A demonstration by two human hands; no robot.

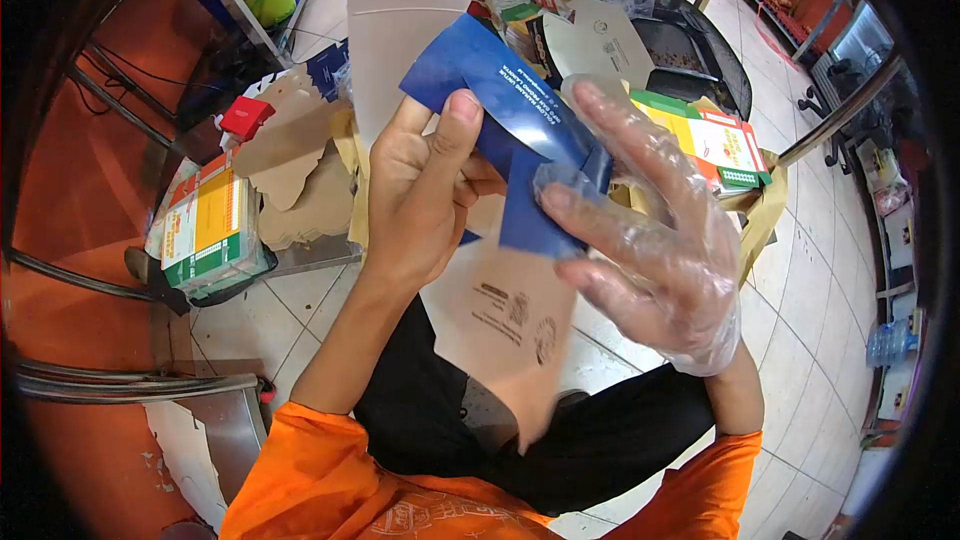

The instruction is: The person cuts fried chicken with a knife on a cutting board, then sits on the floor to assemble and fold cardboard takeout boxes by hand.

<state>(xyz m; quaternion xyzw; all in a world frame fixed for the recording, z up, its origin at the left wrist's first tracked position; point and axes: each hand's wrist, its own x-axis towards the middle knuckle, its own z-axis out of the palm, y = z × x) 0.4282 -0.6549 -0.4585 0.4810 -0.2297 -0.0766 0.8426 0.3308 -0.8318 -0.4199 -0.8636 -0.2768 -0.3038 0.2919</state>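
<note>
My left hand (pixel 430 180) is bare and pinches the left end of a blue printed card piece (pixel 500 80), thumb on top. My right hand (pixel 660 240), in a clear plastic glove, has its fingers spread against the right side of the blue piece. White text runs across the blue surface, which is bent and folded partway. Below it hangs a brown card sheet (pixel 505 315) with small black print, slightly blurred, above my lap. Where the brown sheet meets the blue piece is partly hidden by my hands.
Flat brown cardboard pieces (pixel 290 155) and a red box (pixel 246 118) lie at the left, beside a stack of printed cartons (pixel 205 225). More cartons (pixel 710 145) sit at the right, near a black chair (pixel 700 50). Metal table legs (pixel 840 110) stand at both sides.
</note>
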